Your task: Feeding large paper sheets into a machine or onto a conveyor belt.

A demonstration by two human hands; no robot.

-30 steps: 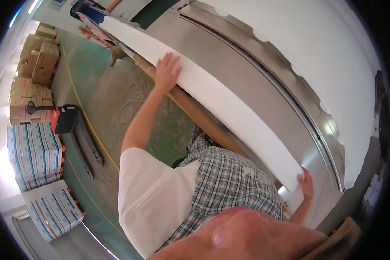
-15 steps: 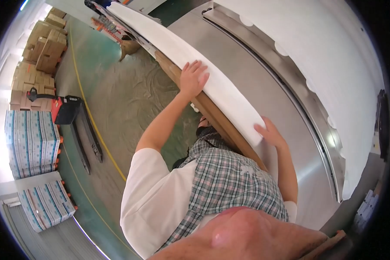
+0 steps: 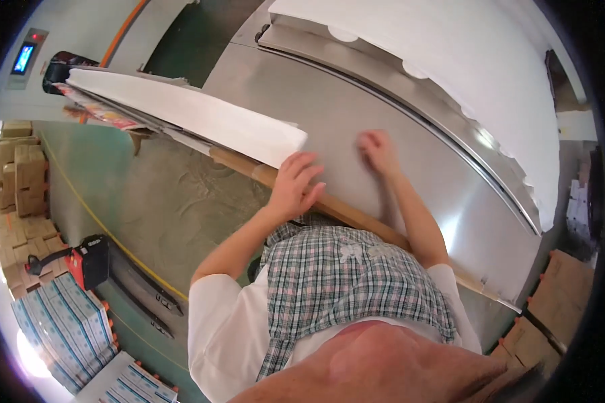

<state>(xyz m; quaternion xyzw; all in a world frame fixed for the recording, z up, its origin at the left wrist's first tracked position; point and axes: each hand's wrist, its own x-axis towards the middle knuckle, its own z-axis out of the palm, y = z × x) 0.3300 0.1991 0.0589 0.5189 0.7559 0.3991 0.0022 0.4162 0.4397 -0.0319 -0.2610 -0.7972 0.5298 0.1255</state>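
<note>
A long white stack of thin sheets (image 3: 188,111) lies along the left part of the steel table (image 3: 417,195), its squared end pointing toward me. Beside that end, over the brown edge strip (image 3: 349,213), is my left hand (image 3: 294,187), its fingers spread and slightly bent. Whether its fingertips touch the stack, I cannot tell. My right hand (image 3: 378,153) hovers above bare steel to the right of the stack, loosely curled and slightly blurred, with nothing visible in it.
Beyond a dark rail a large white sheet (image 3: 450,54) hangs over the steel machine. Printed papers (image 3: 111,114) lie under the stack's far end. On the left floor stand a red and black pallet jack (image 3: 87,262), brown cartons (image 3: 30,178) and blue-white boxes (image 3: 67,329).
The white stack has shifted away from me to the left, and my right hand has come off it. My left hand has slipped to its near end. The view has turned right.
</note>
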